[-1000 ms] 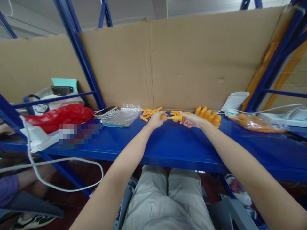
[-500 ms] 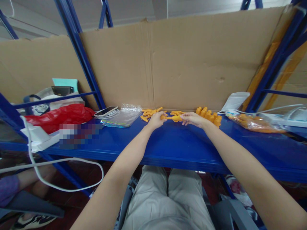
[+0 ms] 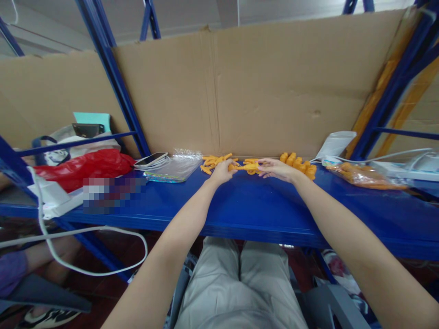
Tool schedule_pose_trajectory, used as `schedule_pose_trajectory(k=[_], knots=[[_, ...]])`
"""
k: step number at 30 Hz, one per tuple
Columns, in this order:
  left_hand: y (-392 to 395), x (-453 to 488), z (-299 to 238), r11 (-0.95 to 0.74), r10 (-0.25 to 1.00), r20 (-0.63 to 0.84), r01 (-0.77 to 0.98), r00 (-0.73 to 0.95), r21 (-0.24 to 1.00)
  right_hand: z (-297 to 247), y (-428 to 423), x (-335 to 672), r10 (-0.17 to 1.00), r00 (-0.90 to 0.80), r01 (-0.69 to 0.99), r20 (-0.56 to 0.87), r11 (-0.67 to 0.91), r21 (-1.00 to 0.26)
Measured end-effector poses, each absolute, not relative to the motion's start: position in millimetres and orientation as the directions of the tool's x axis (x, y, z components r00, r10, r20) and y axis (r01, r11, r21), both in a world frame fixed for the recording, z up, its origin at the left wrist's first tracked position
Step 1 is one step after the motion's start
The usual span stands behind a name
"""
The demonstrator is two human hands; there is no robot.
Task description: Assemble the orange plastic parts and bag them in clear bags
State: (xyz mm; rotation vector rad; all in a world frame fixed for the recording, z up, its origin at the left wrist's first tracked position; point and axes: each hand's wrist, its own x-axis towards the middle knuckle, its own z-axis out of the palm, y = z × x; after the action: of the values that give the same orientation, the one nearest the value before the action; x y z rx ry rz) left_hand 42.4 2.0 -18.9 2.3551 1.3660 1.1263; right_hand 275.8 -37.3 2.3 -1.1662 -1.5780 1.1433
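Observation:
Between my two hands is a small orange plastic piece [image 3: 252, 168], with a rounded lower part; its exact kind is too small to make out. My left hand [image 3: 222, 172] is closed, fingertips pinching the piece's left end. From the other side my right hand [image 3: 277, 170] grips its right end between thumb and fingers. Loose orange pieces [image 3: 213, 161] lie in a pile just behind my left hand. Another group of chunkier orange pieces [image 3: 299, 165] stands beside my right wrist, in rows against the cardboard.
The blue shelf top [image 3: 254, 212] carries a clear plastic bag [image 3: 181, 165], a phone [image 3: 153, 158] on a coiled white cable and a red bag [image 3: 87, 168] at left. At right lie a bag of orange parts [image 3: 368, 176] and a white power strip [image 3: 408, 171]. A cardboard panel [image 3: 274, 91] closes the back.
My right hand has shifted and turned slightly at the orange piece, whose rounded part now shows more clearly. My left hand stays almost in place.

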Motion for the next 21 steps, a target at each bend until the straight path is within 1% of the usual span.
schedule_pose_trajectory(k=[3, 6, 10, 15, 18, 21], knots=[[3, 43, -20, -0.542, 0.819, 0.506, 0.658, 0.272, 0.522, 2, -36, 273, 0.963, -0.211, 0.186, 0.167, 0.208, -0.96], [3, 44, -19, -0.556, 0.805, 0.541, 0.629, 0.244, 0.543, 1, -31, 267, 0.957, -0.16, 0.14, 0.241, 0.263, -0.955], [2, 46, -17, -0.575, 0.782, 0.587, 0.608, 0.21, 0.547, 1, -24, 265, 0.945, -0.012, 0.149, 0.328, 0.326, -0.933], [4, 45, -20, -0.593, 0.765, 0.594, 0.633, 0.249, 0.498, -1, -13, 274, 0.893, 0.2, 0.181, 0.404, 0.371, -0.911], [5, 46, -22, -0.596, 0.764, 0.586, 0.644, 0.27, 0.479, -7, -1, 286, 0.868, 0.282, 0.256, 0.409, 0.342, -0.904], [6, 46, -22, -0.601, 0.761, 0.582, 0.653, 0.288, 0.462, -19, 14, 303, 0.862, 0.31, 0.394, 0.401, 0.267, -0.879]])
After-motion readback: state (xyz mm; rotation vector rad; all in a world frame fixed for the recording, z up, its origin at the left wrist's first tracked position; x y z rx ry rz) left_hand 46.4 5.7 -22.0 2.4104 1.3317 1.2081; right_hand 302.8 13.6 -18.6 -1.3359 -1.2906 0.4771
